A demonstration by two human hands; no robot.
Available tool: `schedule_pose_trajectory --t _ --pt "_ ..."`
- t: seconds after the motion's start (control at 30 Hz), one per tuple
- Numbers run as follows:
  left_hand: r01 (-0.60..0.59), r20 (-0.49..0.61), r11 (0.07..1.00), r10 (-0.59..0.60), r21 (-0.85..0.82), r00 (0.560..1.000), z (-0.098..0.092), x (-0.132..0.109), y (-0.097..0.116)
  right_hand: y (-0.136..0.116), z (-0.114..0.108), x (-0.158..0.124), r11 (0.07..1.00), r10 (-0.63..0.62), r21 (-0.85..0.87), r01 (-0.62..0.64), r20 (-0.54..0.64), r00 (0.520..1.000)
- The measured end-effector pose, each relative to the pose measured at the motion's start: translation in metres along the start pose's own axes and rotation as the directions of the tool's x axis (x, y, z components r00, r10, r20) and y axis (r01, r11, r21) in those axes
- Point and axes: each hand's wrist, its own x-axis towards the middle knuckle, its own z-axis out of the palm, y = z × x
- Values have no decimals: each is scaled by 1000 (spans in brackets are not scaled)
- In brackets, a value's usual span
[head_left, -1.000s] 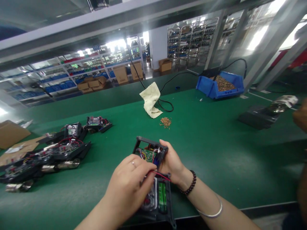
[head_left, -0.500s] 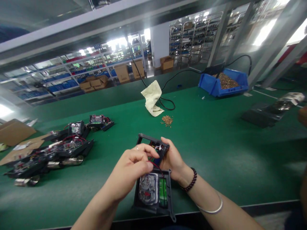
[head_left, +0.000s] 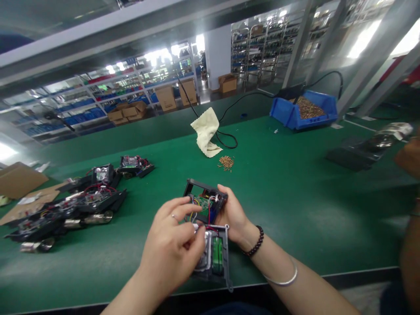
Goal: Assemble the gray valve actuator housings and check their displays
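Note:
An opened black device (head_left: 206, 199) with a green circuit board and coloured wires lies in two hinged halves near the front edge of the green table (head_left: 295, 183). Its lower half (head_left: 215, 258) shows a round silver part and a green cell. My right hand (head_left: 234, 214) grips the upper half's right side, fingers wrapped round it. My left hand (head_left: 173, 249) hovers over the join, thumb and fingers pinched at the wires by the silver part; what they pinch is too small to name.
Several more opened devices (head_left: 72, 205) are piled at the left beside cardboard (head_left: 19, 179). A yellow cloth (head_left: 205, 131), a small heap of screws (head_left: 226, 162) and a blue bin of screws (head_left: 303, 111) lie farther back. Another person's hand (head_left: 408, 157) shows at the right edge.
My left hand has dropped from the upper half to the join, fingers now pinched over the silver part. The lower half has tilted and shifted slightly left.

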Motion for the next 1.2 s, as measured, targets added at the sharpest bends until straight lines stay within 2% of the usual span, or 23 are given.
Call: schedule_pose_trajectory --t 0.1,0.17,0.3,0.43,0.53,0.67,0.83,0.9,0.97,1.07,1.2 --pt "11 177 949 47 -314 983 -2 -9 15 -1 -1 2 1000 -10 4 10 2 1000" --pt "-46 199 935 123 -352 972 -1 -15 20 -1 -2 3 1000 -13 5 13 3 1000" --pt "-113 75 980 127 -161 989 8 -24 18 0 -2 3 1000 -5 1 5 -1 1000" --pt "-147 30 989 147 0 989 20 -24 20 1 -1 1 1000 -1 -3 1 -3 1000" --pt "-84 8 994 84 64 996 28 -21 26 0 -1 0 1000 3 -3 -3 -2 1000" --pt "-32 42 990 27 135 999 36 -24 36 0 -1 -2 1000 2 5 -2 -1 1000" --pt "-134 144 954 98 269 985 41 -39 48 0 1 -5 999 42 11 -42 3 999" --pt "-168 134 936 131 310 982 42 -43 50 0 2 -5 998 55 9 -55 8 998" --pt "-123 64 945 109 304 992 43 -45 49 0 3 -5 999 45 3 -45 2 999" --pt "32 -80 960 -10 278 997 45 -44 44 0 3 -4 1000 -8 -26 7 -17 1000" --pt "272 -205 859 -199 434 958 50 -48 35 3 -1 -4 994 -48 -99 45 -23 999"
